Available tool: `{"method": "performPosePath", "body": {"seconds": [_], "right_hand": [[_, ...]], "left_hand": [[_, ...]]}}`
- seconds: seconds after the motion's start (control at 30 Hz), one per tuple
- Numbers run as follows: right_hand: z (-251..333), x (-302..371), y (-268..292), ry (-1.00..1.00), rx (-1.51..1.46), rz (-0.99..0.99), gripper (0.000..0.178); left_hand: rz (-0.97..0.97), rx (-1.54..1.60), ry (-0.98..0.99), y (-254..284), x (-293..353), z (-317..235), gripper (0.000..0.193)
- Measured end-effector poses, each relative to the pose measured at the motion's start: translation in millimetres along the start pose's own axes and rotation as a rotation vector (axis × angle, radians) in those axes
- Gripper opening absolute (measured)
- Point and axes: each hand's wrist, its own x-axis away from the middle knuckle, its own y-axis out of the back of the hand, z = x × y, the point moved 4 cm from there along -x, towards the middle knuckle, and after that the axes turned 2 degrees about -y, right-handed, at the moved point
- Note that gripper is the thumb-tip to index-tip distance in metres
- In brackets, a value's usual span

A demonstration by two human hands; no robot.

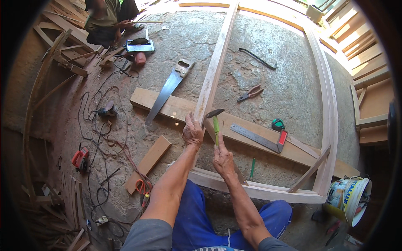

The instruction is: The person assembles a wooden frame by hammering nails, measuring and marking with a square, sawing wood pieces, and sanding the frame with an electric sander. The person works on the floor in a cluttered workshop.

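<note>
Blue trousers (187, 217) come nearest, below one wooden frame (330, 100). One hammer (216, 125), its handle wrapped by the right hand (224, 161), has its head beside the middle bar's (217, 56) right edge; the left hand (193, 133) touches that bar, whether pinching I cannot tell. Open floor (289, 90) rightward holds one pry bar (258, 59), one pliers (250, 93); leftward, one handsaw (166, 93).

We saw a rough concrete floor (184, 35), grey, patchy and uneven, browner toward the left. Strong daylight washed out the far end. We noted a dull brown wall (16, 100) at left, wooden frames (372, 122) at right, and deep shade lower right.
</note>
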Motion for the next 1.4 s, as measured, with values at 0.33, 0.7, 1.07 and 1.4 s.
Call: {"method": "performPosePath", "body": {"seconds": [0.33, 0.7, 1.07, 1.4], "right_hand": [[8, 15, 8, -0.207, -0.109, 0.024, 0.060], [-109, 49, 131, -0.469, -0.081, 0.048, 0.046], [-162, 23, 87, -0.413, 0.433, 0.557, 0.047], [-222, 27, 84, -0.451, 0.625, 0.474, 0.031]], "left_hand": [[-0.014, -0.159, 0.047, 5, -7, -24, 0.038], [0.155, -0.507, 0.092, -8, 3, -42, 0.074], [0.163, -0.525, 0.097, -10, -3, -42, 0.072], [0.138, -0.563, 0.034, -14, -4, -31, 0.071]]}}
